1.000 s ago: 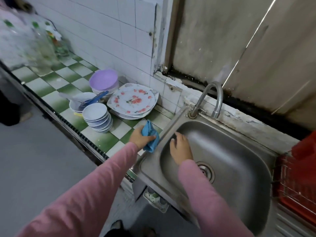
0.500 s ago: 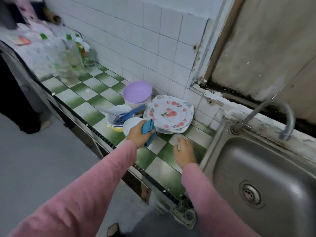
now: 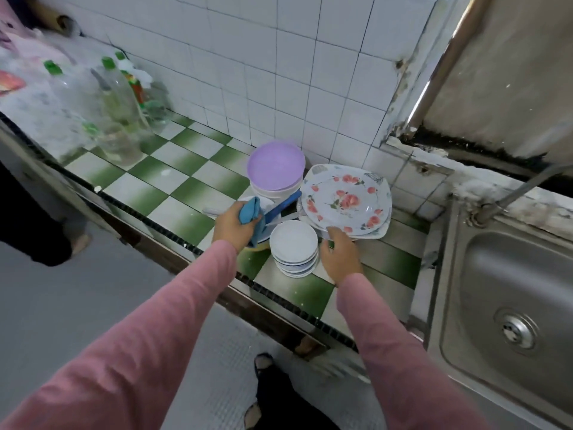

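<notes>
My left hand [image 3: 232,226] grips a bunched blue cloth [image 3: 251,212] above a bowl holding utensils, one with a blue handle [image 3: 283,205]. My right hand [image 3: 339,254] reaches to the near rim of the stack of flowered plates [image 3: 345,201], fingertips touching its edge. A stack of small white bowls [image 3: 294,246] stands between my two hands on the green-and-white tiled counter [image 3: 183,187]. A purple plate [image 3: 276,164] tops a stack of white bowls behind.
A steel sink [image 3: 508,293] with a drain lies to the right, its tap pipe [image 3: 524,189] at the back. Several clear bottles [image 3: 117,103] stand at the counter's far left. A white tiled wall rises behind. A person's dark leg [image 3: 34,231] is at the left.
My view and both hands have shifted left from the sink to the dishes. My right hand left the sink, crossed the counter tiles and now touches the flowered plates. The cloth stays in my left hand.
</notes>
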{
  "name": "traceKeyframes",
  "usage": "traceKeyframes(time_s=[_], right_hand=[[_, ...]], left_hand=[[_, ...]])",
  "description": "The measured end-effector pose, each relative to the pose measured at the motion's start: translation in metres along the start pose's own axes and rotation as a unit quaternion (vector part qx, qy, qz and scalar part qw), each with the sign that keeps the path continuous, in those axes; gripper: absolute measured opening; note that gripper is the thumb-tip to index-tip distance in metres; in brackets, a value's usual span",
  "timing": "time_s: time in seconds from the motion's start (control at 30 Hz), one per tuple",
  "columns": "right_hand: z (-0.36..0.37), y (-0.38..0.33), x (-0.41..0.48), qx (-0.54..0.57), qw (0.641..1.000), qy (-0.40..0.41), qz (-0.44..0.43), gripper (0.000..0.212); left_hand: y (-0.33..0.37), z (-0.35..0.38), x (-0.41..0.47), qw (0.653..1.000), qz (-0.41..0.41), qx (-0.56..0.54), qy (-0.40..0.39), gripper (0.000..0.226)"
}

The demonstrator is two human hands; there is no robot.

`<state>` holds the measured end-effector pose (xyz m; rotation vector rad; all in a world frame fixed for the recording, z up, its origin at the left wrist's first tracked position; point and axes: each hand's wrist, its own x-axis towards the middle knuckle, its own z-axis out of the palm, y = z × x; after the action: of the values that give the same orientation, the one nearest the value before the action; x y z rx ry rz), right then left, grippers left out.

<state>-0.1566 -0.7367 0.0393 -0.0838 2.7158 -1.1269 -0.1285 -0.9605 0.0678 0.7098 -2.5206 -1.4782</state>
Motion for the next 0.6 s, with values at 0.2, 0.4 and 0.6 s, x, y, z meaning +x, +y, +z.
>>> traceKeyframes(time_s=[0.2,0.4,0.6], right_hand=[[0.013,-0.016,0.051,-0.010,1.000,0.000,0.029,0.038],[0.025,-0.033,0.094,-0.039,0.999,0.011,0.020,0.041],[0.044,-0.045,0.110,-0.163,0.985,-0.004,-0.063,0.054]], left_hand=[[-0.011,-0.004,0.054,0.999,0.016,0.030,-0.019,0.036],[-0.030,-0.008,0.100,0.958,0.167,0.218,-0.086,0.055],[-0.036,-0.010,0.127,0.890,0.273,0.349,-0.107,0.054]])
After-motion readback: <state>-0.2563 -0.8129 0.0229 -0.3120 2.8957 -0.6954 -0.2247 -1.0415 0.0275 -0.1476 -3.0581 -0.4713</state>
